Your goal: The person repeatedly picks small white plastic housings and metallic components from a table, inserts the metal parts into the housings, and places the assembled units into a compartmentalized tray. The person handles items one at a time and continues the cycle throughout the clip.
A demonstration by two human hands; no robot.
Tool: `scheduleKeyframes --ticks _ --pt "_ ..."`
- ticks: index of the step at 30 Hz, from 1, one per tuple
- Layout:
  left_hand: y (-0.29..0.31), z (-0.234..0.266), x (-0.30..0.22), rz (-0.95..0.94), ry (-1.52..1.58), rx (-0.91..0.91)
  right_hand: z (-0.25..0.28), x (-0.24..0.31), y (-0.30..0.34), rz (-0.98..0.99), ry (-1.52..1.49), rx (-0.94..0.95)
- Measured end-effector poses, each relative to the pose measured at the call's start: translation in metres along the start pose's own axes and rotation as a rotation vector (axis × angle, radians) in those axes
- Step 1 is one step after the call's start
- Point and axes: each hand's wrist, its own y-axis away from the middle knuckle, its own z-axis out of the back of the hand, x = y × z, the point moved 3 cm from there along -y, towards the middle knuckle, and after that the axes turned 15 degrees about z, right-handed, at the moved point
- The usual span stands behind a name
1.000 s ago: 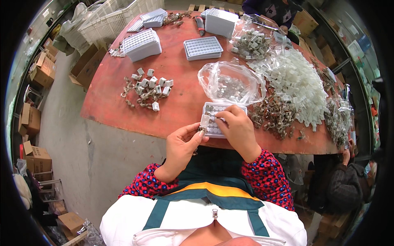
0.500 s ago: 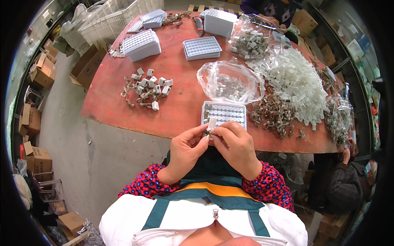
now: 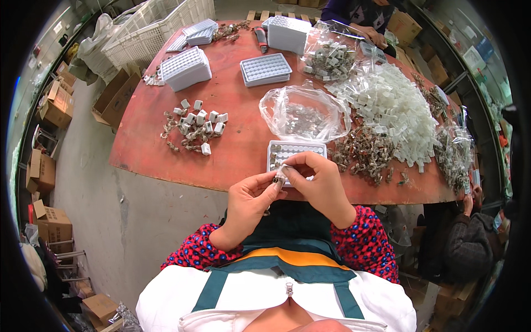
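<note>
Over the table's near edge, my left hand [image 3: 247, 206] pinches a small white plastic housing [image 3: 280, 174] with a short bundle of brownish wires or metal parts below it. My right hand [image 3: 322, 185] grips the top of the same piece between thumb and fingertips, so much of it is hidden. Just behind my hands lies a white tray [image 3: 316, 147] with rows of round pockets; a few small metal parts sit along its left side. An open clear plastic bag [image 3: 269, 116] of small shiny parts lies beyond the tray.
White housings [image 3: 395, 105] are heaped on the right, beside a pile of brownish wired parts [image 3: 362, 146]. Finished-looking wired housings [image 3: 202, 124] lie left. Stacked trays [image 3: 185, 72], a red-black tool [image 3: 260, 40] and filled bags [image 3: 332, 58] stand farther back. Other people sit at the far and right edges.
My right hand has risen slightly and its fingers now cover the top of the white housing, which stood exposed before. The whole view has shifted a little.
</note>
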Motion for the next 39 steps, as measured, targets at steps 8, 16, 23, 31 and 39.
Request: scheduleKeyframes --ticks 8,16,23,31,39 --pt "0.003 -0.004 -0.001 -0.147 0.047 0.154 0.001 0.031 0.010 0.688 0.505 0.092" --pt "0.010 0.002 0.005 -0.259 -0.018 0.163 0.000 0.038 0.021 0.750 0.507 0.152" --pt "0.004 0.002 0.015 -0.168 0.135 0.131 -0.004 0.027 0.020 0.767 0.606 0.163" --pt "-0.001 0.001 0.014 -0.017 0.215 0.154 0.060 -0.075 -0.090 0.171 0.720 0.118" --pt "0.000 0.010 0.006 0.039 0.187 0.130 0.065 -0.098 -0.102 0.015 0.517 0.190"
